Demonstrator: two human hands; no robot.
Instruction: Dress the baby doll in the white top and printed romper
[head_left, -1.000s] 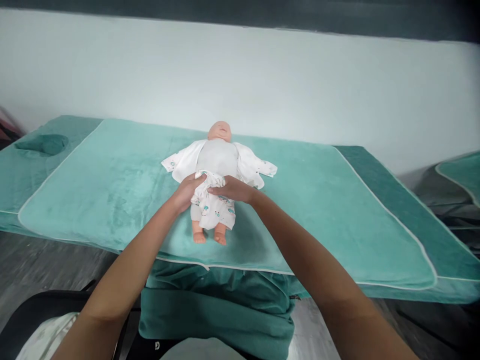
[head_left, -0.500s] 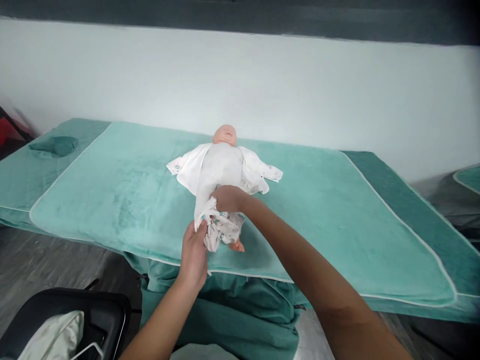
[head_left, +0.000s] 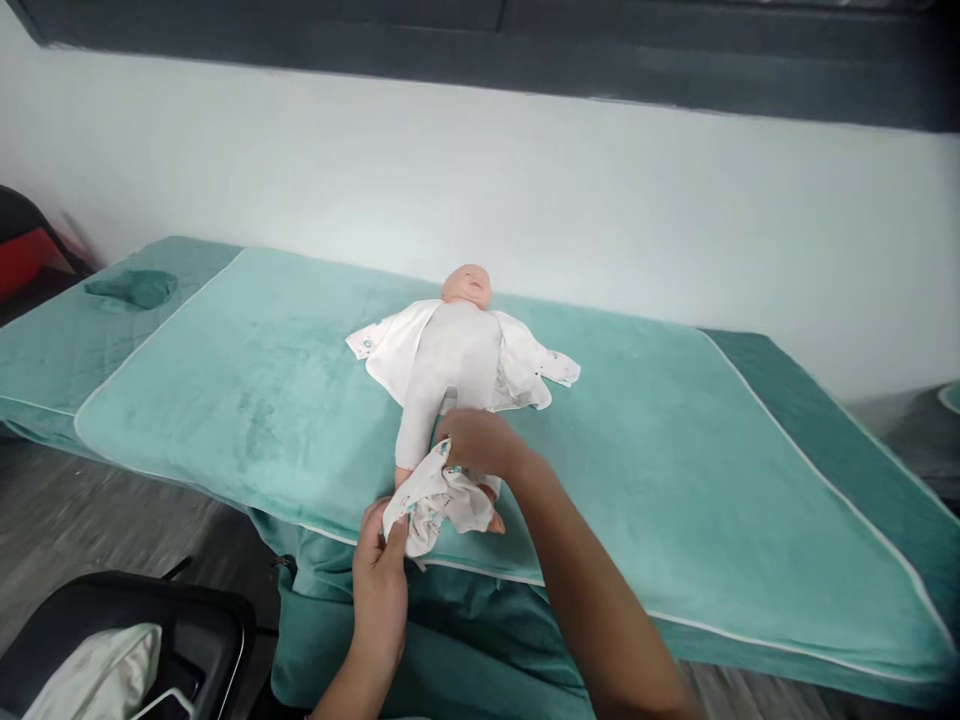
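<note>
A baby doll [head_left: 459, 345] lies on its back, head toward the wall, its body in pale grey cloth. Its white patterned jacket [head_left: 397, 345] is spread wide beneath it, sleeves out to both sides. Bunched around the doll's lower legs are white printed baby pants [head_left: 442, 505]. My left hand [head_left: 381, 570] pinches the near left edge of the pants, by one foot. With fingers closed, my right hand [head_left: 480, 442] grips their upper edge between the legs; its fingertips are partly hidden. The other foot shows past the cloth on the right.
A green padded bed [head_left: 637, 480] with a face hole [head_left: 135, 288] at its left end stands against a white wall [head_left: 480, 180]. At lower left, a black chair [head_left: 210, 625] holds crumpled pale cloth [head_left: 105, 675]. Another chair [head_left: 30, 250] stands at far left.
The pants have come down toward the feet, baring more of the doll's grey left-side leg and its ankle. Both hands moved nearer me with the cloth. The view shifted slightly.
</note>
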